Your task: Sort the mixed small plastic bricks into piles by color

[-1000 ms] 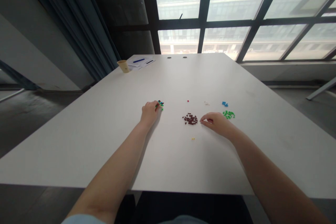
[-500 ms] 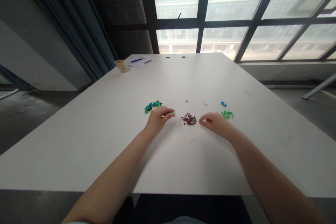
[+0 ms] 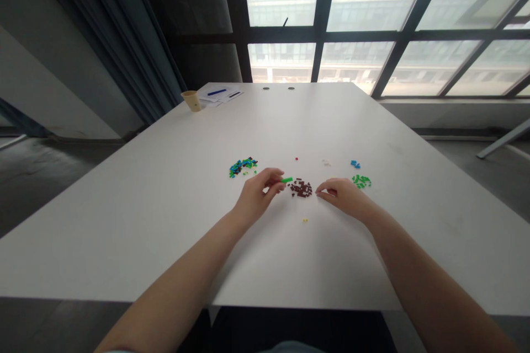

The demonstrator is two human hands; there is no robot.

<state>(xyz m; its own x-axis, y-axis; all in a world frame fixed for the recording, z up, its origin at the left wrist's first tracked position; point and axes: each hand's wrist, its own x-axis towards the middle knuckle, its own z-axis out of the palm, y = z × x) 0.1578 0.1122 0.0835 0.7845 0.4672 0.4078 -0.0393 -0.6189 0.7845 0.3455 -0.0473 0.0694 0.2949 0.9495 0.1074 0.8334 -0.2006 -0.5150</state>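
Observation:
Between the thumb and fingers of my left hand (image 3: pixel 262 190) is a long green toy brick (image 3: pixel 287 180), its free end pointing right at the left edge of a pile of dark brown bricks (image 3: pixel 301 188). My right hand (image 3: pixel 338 194) rests just right of that pile, thumb and fingertips pinched together; whether something small is in them I cannot make out. Behind the right hand lie loose green bricks (image 3: pixel 361 181) and a few blue bricks (image 3: pixel 355 164). A mixed pile of blue, green and brown bricks (image 3: pixel 242 167) sits beyond my left hand.
Small yellow pieces (image 3: pixel 305 220) lie nearer to me, a red piece (image 3: pixel 296 159) and pale pieces (image 3: pixel 327 162) farther back. At the far left of the white table (image 3: pixel 290 127) stand a paper cup (image 3: pixel 192 101) and papers (image 3: pixel 215 98) with a blue pen (image 3: pixel 217 92).
My left hand has moved right, away from the mixed pile, carrying the green brick to the brown pile. My right hand has stayed nearly where it was.

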